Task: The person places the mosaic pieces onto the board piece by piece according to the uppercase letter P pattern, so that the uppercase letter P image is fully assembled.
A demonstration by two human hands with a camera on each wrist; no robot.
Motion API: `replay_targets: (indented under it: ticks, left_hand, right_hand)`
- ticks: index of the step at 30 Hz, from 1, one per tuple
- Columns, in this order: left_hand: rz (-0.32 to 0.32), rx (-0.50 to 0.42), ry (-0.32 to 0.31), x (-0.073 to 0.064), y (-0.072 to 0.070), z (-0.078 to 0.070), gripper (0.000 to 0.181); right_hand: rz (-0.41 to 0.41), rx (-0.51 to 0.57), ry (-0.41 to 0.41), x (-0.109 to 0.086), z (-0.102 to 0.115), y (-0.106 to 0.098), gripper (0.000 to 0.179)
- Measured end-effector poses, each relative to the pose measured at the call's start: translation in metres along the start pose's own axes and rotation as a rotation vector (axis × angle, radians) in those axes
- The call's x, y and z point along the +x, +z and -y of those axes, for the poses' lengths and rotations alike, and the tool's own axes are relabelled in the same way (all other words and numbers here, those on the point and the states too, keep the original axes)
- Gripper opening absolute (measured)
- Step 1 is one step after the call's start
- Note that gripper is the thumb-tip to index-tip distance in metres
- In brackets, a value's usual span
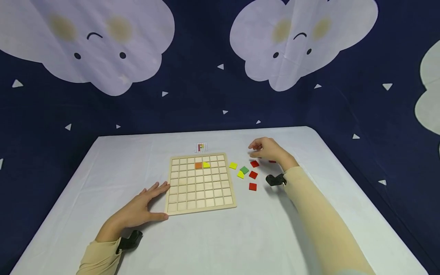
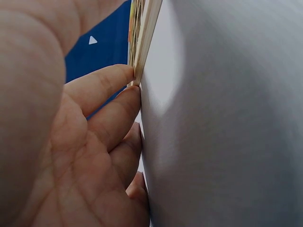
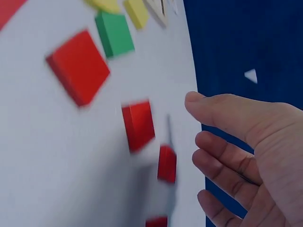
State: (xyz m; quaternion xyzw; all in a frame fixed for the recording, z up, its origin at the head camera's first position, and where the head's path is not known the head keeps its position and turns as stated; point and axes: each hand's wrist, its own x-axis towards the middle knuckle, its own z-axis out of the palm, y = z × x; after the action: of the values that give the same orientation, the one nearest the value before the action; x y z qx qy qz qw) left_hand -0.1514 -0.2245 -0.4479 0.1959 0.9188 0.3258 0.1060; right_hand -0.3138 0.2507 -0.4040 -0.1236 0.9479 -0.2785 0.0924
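Note:
A wooden grid board [image 1: 200,190] lies flat on the table, with an orange square tile [image 1: 198,165] and a yellow tile [image 1: 206,165] with a cut corner in its upper cells. My left hand [image 1: 141,208] is spread at the board's left side, thumb at the near corner; in the left wrist view its fingertips touch the wooden edge. Over the loose tiles hovers my right hand [image 1: 269,149], fingers loosely bent, nothing seen between them. Beneath and beside it lie several red tiles [image 1: 253,175] [image 3: 80,68], a green tile [image 1: 244,170] and two yellow tiles, one square [image 1: 233,165].
A small printed grid card [image 1: 201,147] with a coloured pattern lies just beyond the board. White cloth covers the table [image 1: 206,244]. Behind it hangs a dark blue curtain [image 1: 199,110] with clouds and triangles. Each wrist wears a black device [image 1: 130,240].

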Motion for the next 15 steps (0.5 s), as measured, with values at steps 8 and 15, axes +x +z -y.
replay_targets:
  ticks: [8, 15]
  left_hand:
    - [-0.002, 0.0, -0.012, -0.001, 0.001, 0.0, 0.101]
    - [-0.002, 0.001, -0.003, 0.0, 0.001, 0.002, 0.101]
  right_hand:
    - [0.021, 0.001, 0.046, -0.008, -0.023, -0.007, 0.038]
    - [0.029, 0.034, 0.068, -0.01, -0.032, -0.008, 0.038]
